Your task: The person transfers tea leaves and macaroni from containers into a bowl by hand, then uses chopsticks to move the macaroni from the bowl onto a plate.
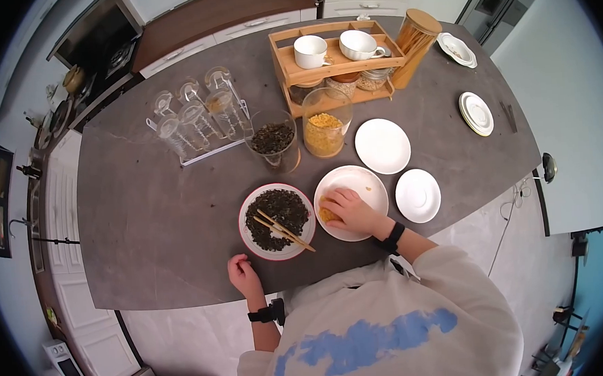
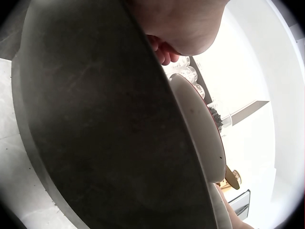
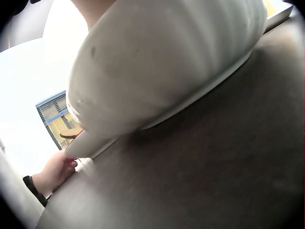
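Observation:
My right hand reaches into a white dish, its bent fingers and thumb around some yellow pieces at the dish's left side. In the right wrist view the dish's outer wall hides the fingers. My left hand is at the table's front edge, fingers loosely curled and holding nothing; in the left wrist view its fingers show past the edge. Between the hands stands a red-rimmed plate of dark dried leaves, with wooden tongs lying across it.
Behind the dishes stand a glass jar of dark leaves and one of yellow pieces. A glass rack is at left, a wooden shelf with cups at back. Two white plates lie right of the dish.

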Demonstrator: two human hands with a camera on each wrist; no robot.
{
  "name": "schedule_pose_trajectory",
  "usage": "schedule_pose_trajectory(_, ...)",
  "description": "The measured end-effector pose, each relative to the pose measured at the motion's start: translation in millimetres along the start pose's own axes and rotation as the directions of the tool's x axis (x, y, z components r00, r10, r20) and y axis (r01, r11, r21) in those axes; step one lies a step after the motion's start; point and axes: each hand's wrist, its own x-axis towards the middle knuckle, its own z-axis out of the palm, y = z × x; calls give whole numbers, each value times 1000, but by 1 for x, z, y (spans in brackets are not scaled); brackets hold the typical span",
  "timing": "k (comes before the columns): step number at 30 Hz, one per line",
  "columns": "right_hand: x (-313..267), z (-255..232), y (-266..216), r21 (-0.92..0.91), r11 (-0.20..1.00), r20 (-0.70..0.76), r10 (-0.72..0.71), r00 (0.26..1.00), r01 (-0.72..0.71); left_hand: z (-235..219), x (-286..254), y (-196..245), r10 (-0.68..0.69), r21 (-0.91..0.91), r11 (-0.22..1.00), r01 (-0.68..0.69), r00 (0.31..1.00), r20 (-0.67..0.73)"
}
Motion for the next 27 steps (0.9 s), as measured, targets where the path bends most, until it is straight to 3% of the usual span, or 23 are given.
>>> schedule_pose_trajectory(8, 1, 7, 5, -55, 997, -78, -60, 995, 56, 0, 0, 2, -8, 20, 1000, 8, 1000, 4)
schedule_pose_trajectory(14, 1, 8, 6, -69, 997, -65, 14, 998, -19, -1, -1, -3, 5, -3, 1000, -5, 1000, -8)
schedule_pose_trajectory(17, -1, 9, 6, -33, 995, -65, 90, 994, -92, -1, 0, -3, 7, 11, 1000, -7, 1000, -4)
schedule_pose_trajectory(20, -2, 1, 5, 129, 968, -36, 222, 974, -216, -1, -1, -3, 3, 13, 1000, -3, 1000, 1)
schedule_pose_trajectory(27, 25, -67, 4, 291, 931, -220, 288, 932, -219, -1, 0, -2, -1, 28, 1000, 1, 1000, 6)
